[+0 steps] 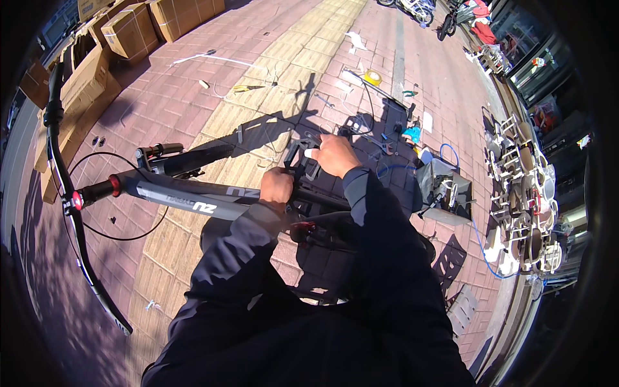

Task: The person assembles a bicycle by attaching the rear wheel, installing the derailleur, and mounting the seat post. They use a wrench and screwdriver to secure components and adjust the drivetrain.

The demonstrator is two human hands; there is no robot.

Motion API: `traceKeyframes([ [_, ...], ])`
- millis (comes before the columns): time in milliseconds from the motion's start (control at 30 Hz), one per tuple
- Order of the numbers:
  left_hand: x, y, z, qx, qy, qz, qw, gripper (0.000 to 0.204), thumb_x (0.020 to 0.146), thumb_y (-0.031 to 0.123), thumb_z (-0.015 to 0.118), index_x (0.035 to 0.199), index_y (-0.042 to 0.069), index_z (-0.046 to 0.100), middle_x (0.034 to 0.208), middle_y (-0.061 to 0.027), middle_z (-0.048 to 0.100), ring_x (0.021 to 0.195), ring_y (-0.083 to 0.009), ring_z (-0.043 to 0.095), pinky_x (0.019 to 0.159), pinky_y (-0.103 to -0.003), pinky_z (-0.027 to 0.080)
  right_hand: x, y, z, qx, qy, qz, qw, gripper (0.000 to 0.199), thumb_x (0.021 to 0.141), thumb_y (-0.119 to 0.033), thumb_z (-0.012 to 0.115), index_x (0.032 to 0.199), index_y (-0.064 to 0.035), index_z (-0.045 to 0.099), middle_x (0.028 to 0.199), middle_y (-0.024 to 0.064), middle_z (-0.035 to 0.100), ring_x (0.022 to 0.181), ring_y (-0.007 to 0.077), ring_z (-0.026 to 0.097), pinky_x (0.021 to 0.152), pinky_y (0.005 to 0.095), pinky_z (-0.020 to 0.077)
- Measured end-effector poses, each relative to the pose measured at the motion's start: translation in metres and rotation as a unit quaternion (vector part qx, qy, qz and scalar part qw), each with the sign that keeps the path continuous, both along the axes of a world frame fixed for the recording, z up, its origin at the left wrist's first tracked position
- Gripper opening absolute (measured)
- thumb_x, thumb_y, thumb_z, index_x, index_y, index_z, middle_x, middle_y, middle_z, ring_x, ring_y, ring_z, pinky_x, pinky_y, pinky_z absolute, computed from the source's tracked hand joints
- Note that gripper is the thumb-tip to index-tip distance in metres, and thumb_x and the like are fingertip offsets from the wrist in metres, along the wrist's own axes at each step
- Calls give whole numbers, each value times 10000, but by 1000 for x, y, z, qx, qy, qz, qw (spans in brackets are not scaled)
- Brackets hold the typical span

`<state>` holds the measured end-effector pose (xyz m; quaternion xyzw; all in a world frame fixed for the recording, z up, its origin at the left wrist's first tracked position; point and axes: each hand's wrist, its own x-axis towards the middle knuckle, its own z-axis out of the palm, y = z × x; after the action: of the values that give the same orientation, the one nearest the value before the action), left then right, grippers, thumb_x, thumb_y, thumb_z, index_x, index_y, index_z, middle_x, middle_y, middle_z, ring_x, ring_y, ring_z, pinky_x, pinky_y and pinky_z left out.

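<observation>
A grey and black bicycle frame (187, 195) lies across in front of me, its handlebar (80, 235) at the left. My left hand (277, 186) is closed just above the frame tube, its fingertips against a dark angular part (298, 155) whose kind I cannot make out. My right hand (336, 156) is beyond it to the right, thumb and fingers closed at the same part's upper end. What sits inside either grip is mostly hidden. A red and black piece (303, 231) shows below my left wrist.
Yellow-handled pliers (245, 88), a wrench (324, 100) and a yellow tape roll (372, 78) lie on the paving beyond. An open box of parts (445, 193) stands at the right, near a row of stacked white parts (525, 193). Cardboard boxes (129, 32) fill the far left.
</observation>
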<state>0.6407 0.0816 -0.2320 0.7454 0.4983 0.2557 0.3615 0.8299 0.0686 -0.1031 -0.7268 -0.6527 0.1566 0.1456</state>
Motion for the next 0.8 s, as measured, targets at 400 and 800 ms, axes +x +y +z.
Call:
traceKeyframes([
  [400, 13, -8, 22, -232, -186, 167, 940, 287, 749, 82, 757, 978, -79, 693, 833, -111, 691, 758, -209, 622, 704, -343, 489, 7, 2, 11, -41, 44, 26, 998, 420, 874, -353, 703, 1000, 47, 699, 1013, 270, 702, 1018, 430, 667, 882, 477, 537],
  [800, 22, -23, 59, -79, 37, 142, 986, 366, 720, 297, 831, 882, -20, 749, 845, -222, 731, 848, -380, 720, 788, -422, 558, -11, 13, 6, -8, 27, 10, 1000, 531, 876, -433, 684, 866, 98, 714, 934, 313, 690, 969, 459, 671, 862, 484, 543],
])
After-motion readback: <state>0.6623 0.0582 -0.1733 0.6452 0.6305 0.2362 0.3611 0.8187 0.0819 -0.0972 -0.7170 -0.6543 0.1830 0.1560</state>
